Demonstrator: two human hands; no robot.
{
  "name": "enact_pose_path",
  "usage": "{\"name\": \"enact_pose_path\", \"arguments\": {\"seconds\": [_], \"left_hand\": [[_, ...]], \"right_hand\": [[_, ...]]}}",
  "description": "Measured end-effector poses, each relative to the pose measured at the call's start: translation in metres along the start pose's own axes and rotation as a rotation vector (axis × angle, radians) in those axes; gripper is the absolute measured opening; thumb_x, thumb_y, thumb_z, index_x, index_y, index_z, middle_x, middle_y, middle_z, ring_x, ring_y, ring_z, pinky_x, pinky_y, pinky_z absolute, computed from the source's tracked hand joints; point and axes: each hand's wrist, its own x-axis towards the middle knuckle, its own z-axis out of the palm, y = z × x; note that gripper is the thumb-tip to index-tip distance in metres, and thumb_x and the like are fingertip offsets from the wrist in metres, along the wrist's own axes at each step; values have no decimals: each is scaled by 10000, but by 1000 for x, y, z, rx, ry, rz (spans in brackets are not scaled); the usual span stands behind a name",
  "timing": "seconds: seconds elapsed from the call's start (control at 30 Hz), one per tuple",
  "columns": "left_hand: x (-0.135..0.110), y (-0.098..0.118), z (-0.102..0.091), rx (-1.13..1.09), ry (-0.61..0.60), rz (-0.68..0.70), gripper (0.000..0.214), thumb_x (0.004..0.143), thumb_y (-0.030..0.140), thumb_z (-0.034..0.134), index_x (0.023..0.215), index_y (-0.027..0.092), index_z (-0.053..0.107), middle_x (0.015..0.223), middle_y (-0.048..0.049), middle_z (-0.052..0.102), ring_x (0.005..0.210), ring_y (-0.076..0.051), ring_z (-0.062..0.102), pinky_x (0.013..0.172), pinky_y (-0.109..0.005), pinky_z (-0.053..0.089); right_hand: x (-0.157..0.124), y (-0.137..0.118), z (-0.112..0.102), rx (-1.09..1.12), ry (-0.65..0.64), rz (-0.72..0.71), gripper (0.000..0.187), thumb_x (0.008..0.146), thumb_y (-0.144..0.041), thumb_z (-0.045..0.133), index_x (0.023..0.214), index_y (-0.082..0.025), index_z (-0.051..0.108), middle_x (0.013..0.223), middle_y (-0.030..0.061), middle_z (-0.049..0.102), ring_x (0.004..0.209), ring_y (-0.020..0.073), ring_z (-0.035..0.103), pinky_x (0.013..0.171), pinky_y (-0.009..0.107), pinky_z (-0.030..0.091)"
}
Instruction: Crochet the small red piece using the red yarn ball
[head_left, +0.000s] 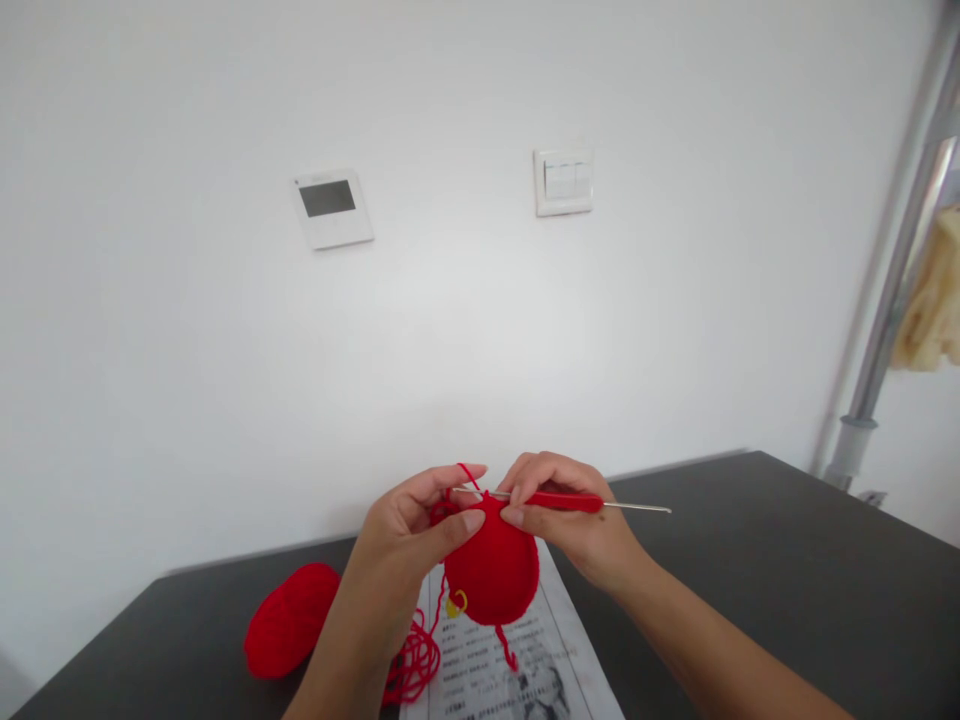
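A round red crochet piece [495,570] is held up between both hands, with a short red tail hanging from its lower edge. My left hand [412,520] pinches its upper left edge, and red yarn runs over the raised index finger. In my right hand [574,510] is a crochet hook [566,501] with a red handle and metal ends; the thumb also touches the piece's upper right edge. The hook's thin left end passes by the yarn at the top of the piece. A yellow stitch marker [456,603] hangs at the piece's left edge.
A red yarn ball [292,620] lies on the dark table [720,570], left of my left forearm. Loose red yarn [415,660] is tangled on a printed sheet [480,690] below the hands. Behind stands a white wall with a panel [334,210] and switches [564,183].
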Motion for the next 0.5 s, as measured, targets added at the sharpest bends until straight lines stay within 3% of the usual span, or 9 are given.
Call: {"name": "enact_pose_path", "arguments": {"seconds": [0.23,0.5], "left_hand": [[-5,2,4,14,-4,1,317,594,208,789,906,187,745,726,-30,722,663,-128,618,651,-213,466],[-7,5,5,92,37,27,307,606,227,773,910,197,743,721,-8,694,668,-132,610,642,-225,470]], "right_hand": [[0,9,-4,129,-35,0,124,748,-107,732,748,-217,674,807,-16,672,732,91,611,677,208,472],[-1,-3,-1,-99,-69,-141,60,784,-165,691,807,-205,653,848,26,645,767,132,618,683,251,504]]}}
